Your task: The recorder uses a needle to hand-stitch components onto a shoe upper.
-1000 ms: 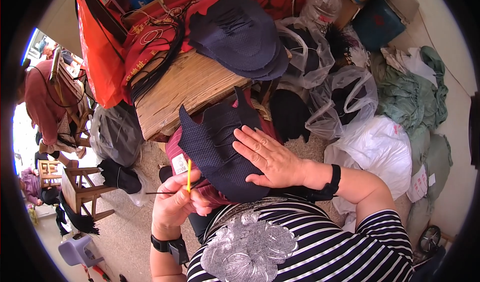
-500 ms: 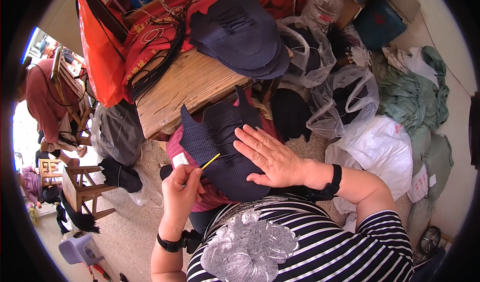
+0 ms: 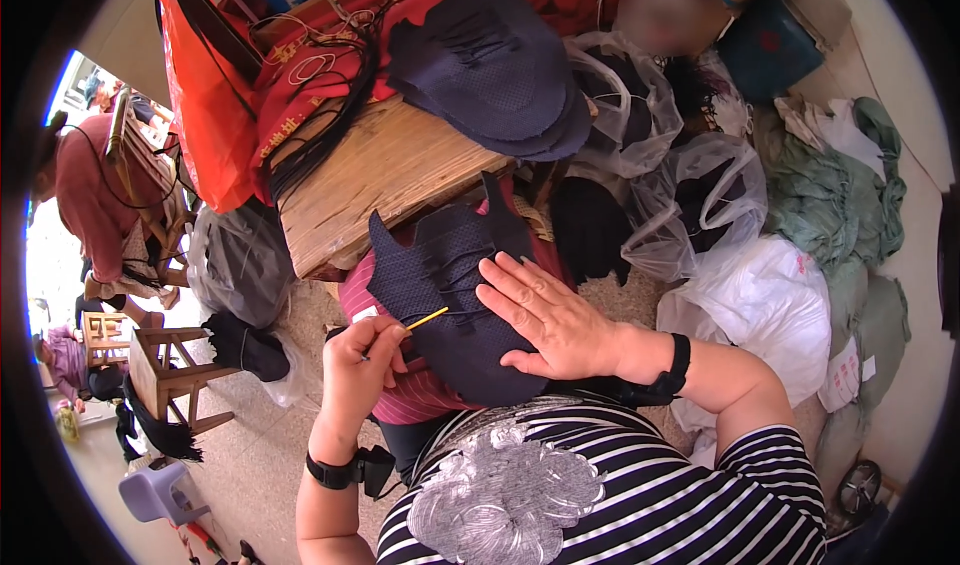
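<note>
On the person's lap lies a dark navy fabric piece (image 3: pixel 455 305), black threads only partly worked through its slits. Right hand (image 3: pixel 555 315) presses it flat, fingers spread. Left hand (image 3: pixel 362 365) pinches a yellow-tipped hook tool (image 3: pixel 425 319). Far beyond, finished-looking pieces (image 3: pixel 490 65) are stacked above a wooden board (image 3: pixel 380 175).

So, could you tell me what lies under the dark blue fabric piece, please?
A red striped cloth shows beneath the dark blue fabric piece; the right hand presses on top. Anything deeper is covered.
</note>
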Demonstrator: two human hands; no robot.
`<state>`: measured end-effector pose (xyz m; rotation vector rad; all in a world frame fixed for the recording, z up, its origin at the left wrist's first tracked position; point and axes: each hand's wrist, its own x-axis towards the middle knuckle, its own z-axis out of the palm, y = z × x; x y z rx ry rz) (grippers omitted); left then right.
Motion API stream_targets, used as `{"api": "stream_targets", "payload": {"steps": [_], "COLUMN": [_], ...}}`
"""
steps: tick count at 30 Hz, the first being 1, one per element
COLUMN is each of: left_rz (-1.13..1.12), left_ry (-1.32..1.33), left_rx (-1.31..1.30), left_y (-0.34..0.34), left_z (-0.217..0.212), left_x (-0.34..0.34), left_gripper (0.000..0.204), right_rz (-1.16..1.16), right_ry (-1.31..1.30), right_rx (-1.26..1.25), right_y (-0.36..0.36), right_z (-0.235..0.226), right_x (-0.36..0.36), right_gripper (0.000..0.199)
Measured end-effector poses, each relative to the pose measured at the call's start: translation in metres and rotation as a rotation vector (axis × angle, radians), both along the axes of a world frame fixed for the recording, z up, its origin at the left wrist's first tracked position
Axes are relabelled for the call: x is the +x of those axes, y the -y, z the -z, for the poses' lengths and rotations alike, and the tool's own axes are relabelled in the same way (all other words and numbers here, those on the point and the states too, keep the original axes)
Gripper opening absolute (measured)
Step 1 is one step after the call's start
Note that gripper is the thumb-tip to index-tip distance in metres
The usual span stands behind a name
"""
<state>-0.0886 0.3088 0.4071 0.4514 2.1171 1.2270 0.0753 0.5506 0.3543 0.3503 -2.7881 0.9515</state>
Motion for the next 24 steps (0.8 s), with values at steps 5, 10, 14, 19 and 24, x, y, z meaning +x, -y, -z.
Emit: {"api": "stream_targets", "payload": {"steps": [5,10,14,19,24], "left_rz": [-0.015,0.075,0.106,0.114,0.290], "left_ry": [0.056,-0.200,-0.315,-0.259,-0.459], "left_rx": [0.056,0.013,-0.083,-0.085,-0.115], "left_y": [-0.001,-0.019,-0.028,-0.025,-0.015], "left_z": [0.004,0.003,-0.003,-0.002,0.001], "left_x": [0.002,0.013,0.014,0.015,0.016], "left_gripper": [0.012,0.013,0.009,0.010,0.007], "right_rz": [0.007,0.002,0.005,0.002,-0.021], "right_ry": [0.015,0.000,0.000,-0.004,0.005], "right_rx": [-0.006,-0.020,-0.016,-0.002,0.001], "right_y": [0.001,0.001,0.001,0.000,0.000], "right_z": [0.000,-0.001,-0.001,-0.002,-0.001], "right_x": [0.000,-0.001,-0.002,-0.002,-0.001], "right_gripper": [0.102,0.102,0.102,0.102,0.101]}}
